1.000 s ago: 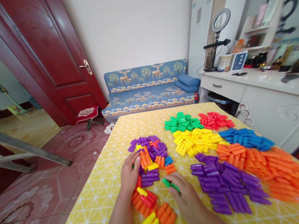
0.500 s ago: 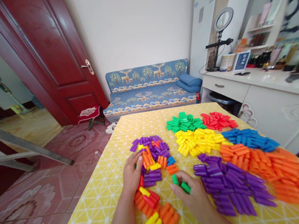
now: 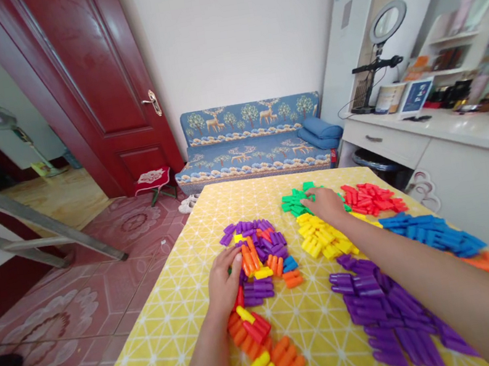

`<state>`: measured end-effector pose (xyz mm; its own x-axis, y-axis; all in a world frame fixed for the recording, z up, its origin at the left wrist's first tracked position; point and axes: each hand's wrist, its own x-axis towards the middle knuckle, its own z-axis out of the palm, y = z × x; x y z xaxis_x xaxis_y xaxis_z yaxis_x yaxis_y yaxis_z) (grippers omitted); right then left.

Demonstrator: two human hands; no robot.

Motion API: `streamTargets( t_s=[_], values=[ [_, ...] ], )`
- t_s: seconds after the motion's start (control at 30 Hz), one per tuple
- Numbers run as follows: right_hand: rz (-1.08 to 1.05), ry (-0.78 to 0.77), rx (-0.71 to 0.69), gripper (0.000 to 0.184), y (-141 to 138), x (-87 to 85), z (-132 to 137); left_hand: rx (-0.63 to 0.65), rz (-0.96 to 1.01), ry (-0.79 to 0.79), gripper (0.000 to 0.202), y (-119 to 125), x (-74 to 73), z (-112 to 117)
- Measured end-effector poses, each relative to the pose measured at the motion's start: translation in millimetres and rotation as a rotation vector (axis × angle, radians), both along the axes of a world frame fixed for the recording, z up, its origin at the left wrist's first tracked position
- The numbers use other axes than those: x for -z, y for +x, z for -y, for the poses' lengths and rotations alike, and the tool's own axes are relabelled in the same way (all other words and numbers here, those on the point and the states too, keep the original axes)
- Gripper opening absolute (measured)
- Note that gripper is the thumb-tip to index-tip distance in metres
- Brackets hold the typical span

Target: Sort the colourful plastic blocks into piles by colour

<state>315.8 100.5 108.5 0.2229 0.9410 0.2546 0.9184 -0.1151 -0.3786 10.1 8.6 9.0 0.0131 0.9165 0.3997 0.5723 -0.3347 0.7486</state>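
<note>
My left hand (image 3: 224, 279) touches the mixed heap (image 3: 263, 273) on the table (image 3: 166, 333), seemingly left to sort; I can't tell whether its fingers grip. Next, the green pile (image 3: 293, 203) meets my right hand (image 3: 325, 204), hold equally unclear. The purple pile (image 3: 385, 309) and blue pile (image 3: 431, 234) look sorted.

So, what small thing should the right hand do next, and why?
Perhaps move over to the mixed-colour pile: the right hand is at the green pile, where just one colour shows, while purple, orange, yellow, red and blue lie together beside the left hand. I can't tell whether the right hand holds anything.
</note>
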Motion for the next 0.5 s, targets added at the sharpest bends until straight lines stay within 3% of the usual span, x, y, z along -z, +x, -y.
streamTargets(
  t_s=[0.1,0.23,0.5],
  values=[
    [0.034,-0.066,0.074,0.023,4,4.2,-23,-0.003,-0.001,-0.004,0.039,0,0.5,0],
    [0.005,-0.111,0.129,0.027,6,14.6,-40,0.001,-0.007,-0.003,0.039,0,-0.5,0],
    [-0.288,-0.066,0.144,0.015,9,29.5,-50,-0.002,-0.012,-0.011,0.041,1,-2.6,1]
  ],
)
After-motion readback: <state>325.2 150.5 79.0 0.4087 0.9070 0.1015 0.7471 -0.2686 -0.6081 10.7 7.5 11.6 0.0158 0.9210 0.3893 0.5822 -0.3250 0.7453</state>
